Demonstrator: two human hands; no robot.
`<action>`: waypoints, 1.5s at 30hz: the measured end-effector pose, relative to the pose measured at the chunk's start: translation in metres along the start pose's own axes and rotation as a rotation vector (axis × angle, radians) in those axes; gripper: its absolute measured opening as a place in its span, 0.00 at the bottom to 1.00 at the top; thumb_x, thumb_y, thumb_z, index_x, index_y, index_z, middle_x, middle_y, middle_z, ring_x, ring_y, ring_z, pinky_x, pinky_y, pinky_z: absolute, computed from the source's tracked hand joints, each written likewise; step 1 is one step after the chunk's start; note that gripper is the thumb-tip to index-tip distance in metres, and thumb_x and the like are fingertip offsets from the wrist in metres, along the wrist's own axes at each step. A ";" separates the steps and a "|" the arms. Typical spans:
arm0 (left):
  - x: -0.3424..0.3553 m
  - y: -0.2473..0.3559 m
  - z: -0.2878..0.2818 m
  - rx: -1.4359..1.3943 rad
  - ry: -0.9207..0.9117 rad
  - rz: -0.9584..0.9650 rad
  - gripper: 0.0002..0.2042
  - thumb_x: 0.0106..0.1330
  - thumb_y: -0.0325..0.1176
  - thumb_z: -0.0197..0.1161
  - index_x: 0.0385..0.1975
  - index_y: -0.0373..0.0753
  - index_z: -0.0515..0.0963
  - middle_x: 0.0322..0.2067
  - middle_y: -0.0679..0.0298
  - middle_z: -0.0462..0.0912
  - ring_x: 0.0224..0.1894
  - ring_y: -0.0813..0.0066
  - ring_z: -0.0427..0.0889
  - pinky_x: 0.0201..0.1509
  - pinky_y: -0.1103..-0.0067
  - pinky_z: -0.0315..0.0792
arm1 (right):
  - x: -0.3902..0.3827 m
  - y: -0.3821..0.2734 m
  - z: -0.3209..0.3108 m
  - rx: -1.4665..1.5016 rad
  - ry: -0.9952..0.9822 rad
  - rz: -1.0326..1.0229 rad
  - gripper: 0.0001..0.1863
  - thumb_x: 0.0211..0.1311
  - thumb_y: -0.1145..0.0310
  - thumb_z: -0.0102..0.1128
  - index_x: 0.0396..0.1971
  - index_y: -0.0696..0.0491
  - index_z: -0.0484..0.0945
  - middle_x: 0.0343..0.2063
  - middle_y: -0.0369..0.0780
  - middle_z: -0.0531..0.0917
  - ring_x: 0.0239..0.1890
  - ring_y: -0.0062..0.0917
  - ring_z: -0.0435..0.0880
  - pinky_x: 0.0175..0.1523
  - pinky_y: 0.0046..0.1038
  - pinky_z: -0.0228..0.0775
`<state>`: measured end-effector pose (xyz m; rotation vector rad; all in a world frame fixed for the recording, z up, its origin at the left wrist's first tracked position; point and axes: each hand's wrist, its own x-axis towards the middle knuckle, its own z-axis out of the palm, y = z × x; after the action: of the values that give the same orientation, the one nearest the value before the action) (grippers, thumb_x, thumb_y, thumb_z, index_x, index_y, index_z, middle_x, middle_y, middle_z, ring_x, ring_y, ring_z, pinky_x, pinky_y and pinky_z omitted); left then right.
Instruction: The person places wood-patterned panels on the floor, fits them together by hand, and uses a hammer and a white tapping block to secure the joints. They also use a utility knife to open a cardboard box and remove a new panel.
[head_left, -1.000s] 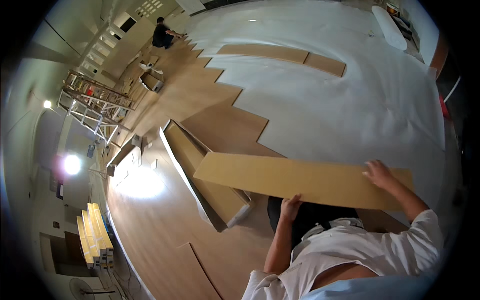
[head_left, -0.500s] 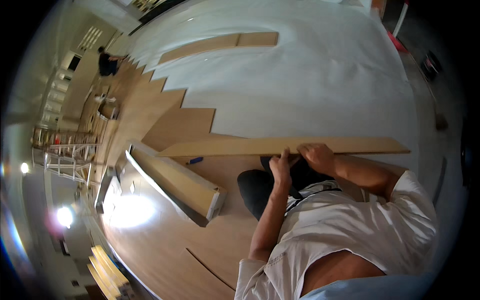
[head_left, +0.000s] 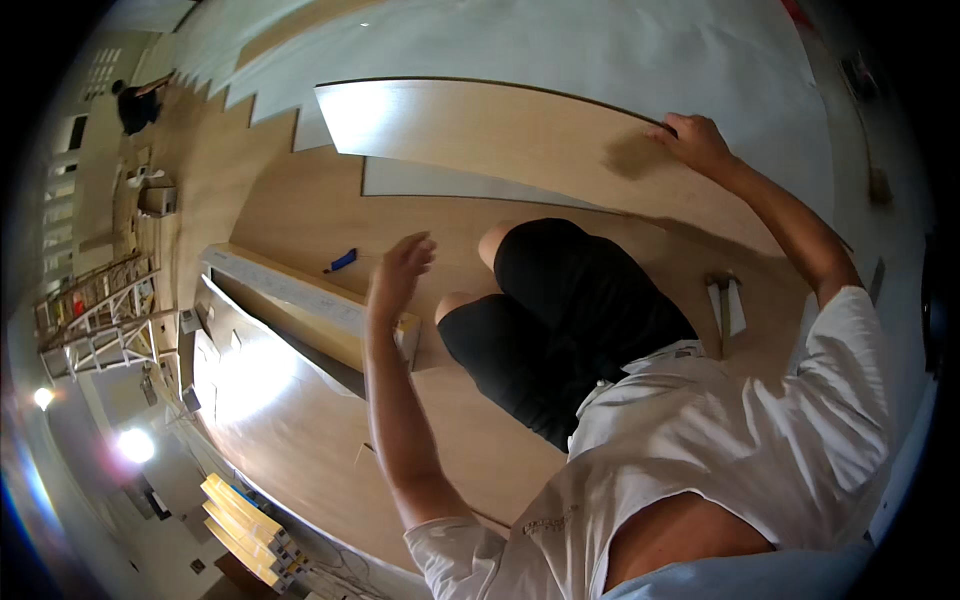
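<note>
Plank point(head_left: 500, 130) moved fwd, R hand point(head_left: 697, 145) clamped on its edge, L hand point(head_left: 402, 270) off, fingers apart.

Free room between left fingers point(head_left: 420, 246) and plank point(head_left: 480, 130), long carton point(head_left: 285, 287) an obstacle leftward

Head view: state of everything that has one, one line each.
left hand, open, holding nothing
right hand, closed on the plank's far edge
plank, held by the right hand; floor contact unclear
carton, open
blue tool, lying on the laid flooring
hammer, lying down, unheld
larger lamp, lit
yellow boxes, stacked
</note>
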<state>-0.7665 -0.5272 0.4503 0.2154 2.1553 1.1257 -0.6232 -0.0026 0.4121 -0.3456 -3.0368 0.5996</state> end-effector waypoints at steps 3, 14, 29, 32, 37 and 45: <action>0.023 -0.017 -0.052 0.064 0.055 -0.137 0.21 0.75 0.42 0.57 0.58 0.34 0.78 0.45 0.60 0.86 0.45 0.73 0.85 0.49 0.77 0.78 | 0.006 0.033 0.031 0.056 -0.099 0.124 0.32 0.67 0.39 0.57 0.23 0.57 0.77 0.18 0.48 0.79 0.22 0.43 0.78 0.32 0.41 0.71; 0.096 -0.118 -0.056 0.730 0.061 -0.208 0.21 0.73 0.47 0.55 0.56 0.39 0.79 0.51 0.49 0.84 0.55 0.48 0.81 0.59 0.63 0.74 | 0.052 0.085 0.154 0.079 -0.190 0.023 0.29 0.68 0.42 0.58 0.25 0.57 0.80 0.20 0.47 0.81 0.25 0.42 0.81 0.34 0.41 0.72; 0.315 -0.158 0.034 0.715 0.239 0.284 0.20 0.70 0.42 0.62 0.58 0.39 0.77 0.43 0.53 0.85 0.45 0.51 0.84 0.50 0.63 0.77 | 0.098 0.116 0.238 0.008 -0.189 -0.120 0.32 0.71 0.41 0.54 0.24 0.58 0.77 0.20 0.48 0.79 0.23 0.40 0.75 0.33 0.43 0.66; 0.363 -0.112 0.056 0.959 0.283 0.623 0.31 0.67 0.46 0.67 0.67 0.41 0.68 0.60 0.51 0.75 0.64 0.52 0.71 0.67 0.62 0.67 | 0.096 0.114 0.236 0.029 -0.380 0.044 0.33 0.72 0.40 0.51 0.24 0.58 0.76 0.19 0.47 0.77 0.23 0.39 0.74 0.33 0.43 0.66; 0.428 -0.066 0.090 1.032 -0.112 0.423 0.29 0.64 0.55 0.67 0.51 0.33 0.78 0.50 0.43 0.81 0.57 0.46 0.78 0.59 0.61 0.72 | 0.085 0.121 0.225 0.088 -0.341 -0.014 0.32 0.70 0.38 0.52 0.22 0.54 0.75 0.13 0.42 0.70 0.18 0.32 0.69 0.28 0.39 0.62; 0.460 -0.072 0.102 0.999 -0.314 0.298 0.30 0.69 0.47 0.64 0.56 0.21 0.73 0.55 0.37 0.79 0.58 0.46 0.80 0.62 0.64 0.73 | 0.024 0.165 0.212 0.145 -0.096 0.319 0.30 0.68 0.40 0.57 0.29 0.57 0.82 0.21 0.45 0.82 0.25 0.34 0.81 0.34 0.42 0.73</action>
<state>-1.0350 -0.3034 0.1260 1.0951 2.2442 0.0338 -0.6263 0.0723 0.1532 -0.8266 -3.0239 0.8701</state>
